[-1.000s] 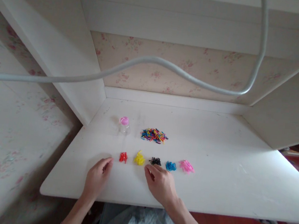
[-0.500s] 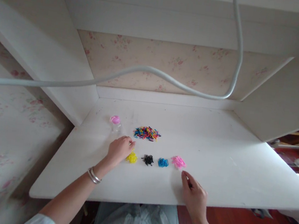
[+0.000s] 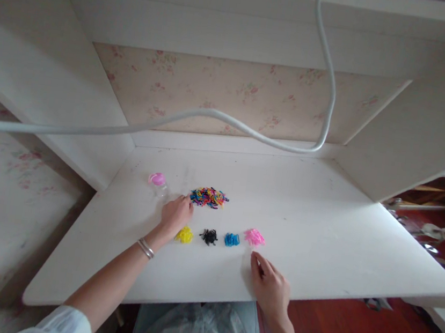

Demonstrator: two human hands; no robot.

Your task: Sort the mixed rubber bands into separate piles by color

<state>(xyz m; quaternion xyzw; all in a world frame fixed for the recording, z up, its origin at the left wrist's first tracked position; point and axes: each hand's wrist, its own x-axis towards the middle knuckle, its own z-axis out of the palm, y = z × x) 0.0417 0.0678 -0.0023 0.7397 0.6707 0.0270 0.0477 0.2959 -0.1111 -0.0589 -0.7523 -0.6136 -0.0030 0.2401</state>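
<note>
A heap of small mixed-colour rubber bands (image 3: 209,198) lies on the white desk. At its left edge my left hand (image 3: 176,214) has its fingers pinched together, and whatever is between them is too small to make out. In a row nearer me lie a yellow pile of bands (image 3: 185,234), a black pile (image 3: 209,236), a blue pile (image 3: 232,239) and a pink pile (image 3: 255,237). Just below the pink pile my right hand (image 3: 271,287) rests at the desk's front, fingers curled with thumb and forefinger together. Anything inside it is hidden.
A small clear container (image 3: 161,190) with a pink top (image 3: 157,179) stands behind my left hand. A white cable (image 3: 213,113) hangs across the view above the desk (image 3: 318,243). White side panels border the desk left and right.
My left hand has moved from beside the yellow pile up to the left edge of the mixed heap. My right hand stays below the pink pile. The view has shifted a little.
</note>
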